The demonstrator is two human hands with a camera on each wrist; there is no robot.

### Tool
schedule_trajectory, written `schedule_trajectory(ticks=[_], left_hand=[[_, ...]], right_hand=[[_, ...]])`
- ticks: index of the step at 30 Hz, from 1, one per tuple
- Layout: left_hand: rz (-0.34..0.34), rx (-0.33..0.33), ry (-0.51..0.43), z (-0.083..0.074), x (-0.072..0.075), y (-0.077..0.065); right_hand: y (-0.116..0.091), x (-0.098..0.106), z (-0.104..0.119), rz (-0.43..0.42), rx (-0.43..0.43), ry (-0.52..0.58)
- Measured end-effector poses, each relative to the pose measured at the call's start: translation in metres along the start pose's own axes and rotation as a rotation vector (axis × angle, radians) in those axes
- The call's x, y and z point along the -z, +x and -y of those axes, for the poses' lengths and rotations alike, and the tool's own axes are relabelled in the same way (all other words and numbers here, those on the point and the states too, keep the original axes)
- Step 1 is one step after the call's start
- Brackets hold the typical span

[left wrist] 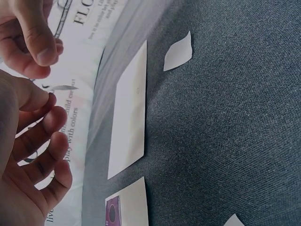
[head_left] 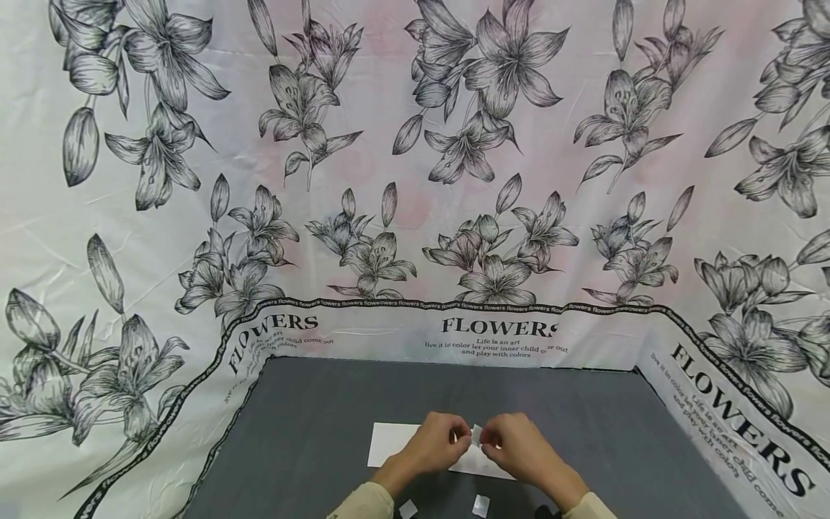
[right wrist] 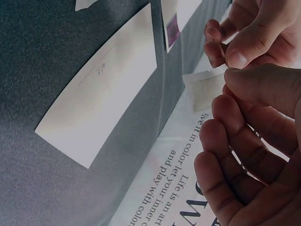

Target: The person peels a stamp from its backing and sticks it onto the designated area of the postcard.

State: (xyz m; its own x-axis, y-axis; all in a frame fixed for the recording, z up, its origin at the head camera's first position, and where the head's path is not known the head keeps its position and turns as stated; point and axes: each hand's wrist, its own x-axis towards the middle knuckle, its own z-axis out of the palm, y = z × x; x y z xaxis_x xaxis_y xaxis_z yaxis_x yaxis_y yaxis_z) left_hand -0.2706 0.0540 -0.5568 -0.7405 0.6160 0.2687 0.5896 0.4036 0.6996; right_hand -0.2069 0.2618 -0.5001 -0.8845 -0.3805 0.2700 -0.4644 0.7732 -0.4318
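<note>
Between the two hands, above a white envelope (head_left: 483, 467), is a small white stamp with toothed edges (right wrist: 205, 88), its plain side showing in the right wrist view. My right hand (head_left: 519, 445) pinches one edge of it between thumb and forefinger, other fingers loosely bent. Close beside, my left hand (head_left: 436, 443) has thumb and forefinger at a corner of the stamp; their exact hold is partly hidden. A second white envelope (head_left: 387, 443) lies to the left. In the left wrist view it bears a purple stamp (left wrist: 113, 212).
Two small pale paper pieces, one on the left (head_left: 408, 509) and one on the right (head_left: 480, 506), lie nearer the person on the dark grey tabletop (head_left: 311, 404). A dark object (head_left: 545, 512) shows at the bottom edge. Flower-printed cloth (head_left: 376, 331) surrounds the table's back and sides.
</note>
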Motion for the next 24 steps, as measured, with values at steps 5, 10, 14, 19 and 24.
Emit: schedule_trajectory(ticks=[5,10,14,19,24], left_hand=[[0.027,-0.028,-0.011,-0.001,0.000,-0.001],[0.056,-0.044,-0.044,0.001,-0.001,-0.001],[0.078,-0.052,-0.063,0.001,-0.001,-0.001],[0.083,-0.061,-0.060,0.001,-0.001,-0.001],[0.077,-0.067,-0.056,0.000,-0.001,-0.001]], right_hand=[[0.001,-0.004,0.000,-0.001,-0.030,0.007],[0.001,-0.009,-0.002,-0.010,-0.043,-0.006],[-0.001,-0.011,-0.002,-0.018,-0.034,-0.001],[-0.001,-0.011,-0.002,-0.026,-0.036,-0.004],[-0.002,-0.012,-0.002,-0.050,-0.045,-0.016]])
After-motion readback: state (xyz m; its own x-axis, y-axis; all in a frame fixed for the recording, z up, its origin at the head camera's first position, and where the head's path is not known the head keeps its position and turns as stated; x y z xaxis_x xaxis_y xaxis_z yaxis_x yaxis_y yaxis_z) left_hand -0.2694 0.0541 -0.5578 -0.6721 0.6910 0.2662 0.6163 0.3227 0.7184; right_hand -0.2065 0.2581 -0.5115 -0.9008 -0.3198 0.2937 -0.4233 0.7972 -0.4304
